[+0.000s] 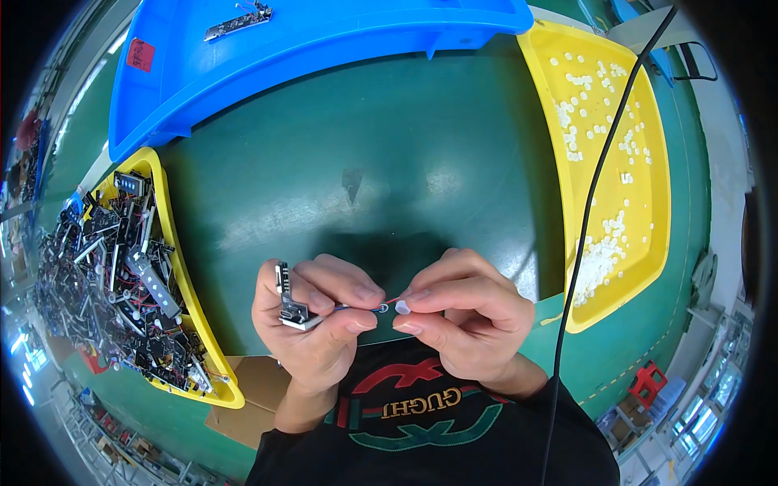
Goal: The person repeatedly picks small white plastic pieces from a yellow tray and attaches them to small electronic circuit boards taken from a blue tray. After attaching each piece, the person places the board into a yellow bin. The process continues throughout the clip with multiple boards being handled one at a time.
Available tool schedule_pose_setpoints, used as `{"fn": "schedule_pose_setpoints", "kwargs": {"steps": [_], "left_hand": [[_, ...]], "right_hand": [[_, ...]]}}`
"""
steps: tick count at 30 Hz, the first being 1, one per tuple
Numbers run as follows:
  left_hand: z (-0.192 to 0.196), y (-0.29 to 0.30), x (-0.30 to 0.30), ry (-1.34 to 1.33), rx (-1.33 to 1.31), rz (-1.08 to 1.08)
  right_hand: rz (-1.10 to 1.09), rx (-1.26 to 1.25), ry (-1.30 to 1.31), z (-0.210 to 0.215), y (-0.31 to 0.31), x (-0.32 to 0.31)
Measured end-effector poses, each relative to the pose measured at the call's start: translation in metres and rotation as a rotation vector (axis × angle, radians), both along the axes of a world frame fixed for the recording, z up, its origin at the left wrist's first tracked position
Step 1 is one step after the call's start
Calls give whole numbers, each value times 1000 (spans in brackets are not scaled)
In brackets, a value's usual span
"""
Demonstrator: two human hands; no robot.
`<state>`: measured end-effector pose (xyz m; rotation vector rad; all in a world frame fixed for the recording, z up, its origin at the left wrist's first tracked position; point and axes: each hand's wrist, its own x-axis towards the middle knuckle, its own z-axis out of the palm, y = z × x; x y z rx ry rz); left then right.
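Both hands meet low in the middle, just above the near edge of the green mat. My left hand is closed around a small black-and-white circuit board, part of which sticks up beside the fingers. From the board, thin blue and red wires run toward the other hand, ending near a small round metallic part. Between thumb and index finger, my right hand pinches a small white disc close to that wire end. Whether the disc touches the round part I cannot tell.
At left, a yellow tray is heaped with circuit boards and wires. A blue bin at the back holds one circuit board. The yellow tray at right holds many white discs. A black cable crosses on the right.
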<state>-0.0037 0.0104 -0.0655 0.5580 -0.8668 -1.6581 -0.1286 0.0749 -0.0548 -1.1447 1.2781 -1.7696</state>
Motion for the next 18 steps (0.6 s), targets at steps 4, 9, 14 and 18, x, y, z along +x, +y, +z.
{"fn": "schedule_pose_setpoints", "kwargs": {"steps": [4, 9, 14, 18], "left_hand": [[-2, 0, -1, -29, -68, -26], [-3, -1, -4, -55, -104, -40], [-3, -4, -2, -92, -31, -130], [-3, -8, -1, -93, 28, -188]], "right_hand": [[-10, 15, -113, 1, 0, 4], [-42, -8, -126, -1, 0, 7], [-60, -1, -82, -3, 1, 7], [-89, 20, -105, -10, 1, 10]]}}
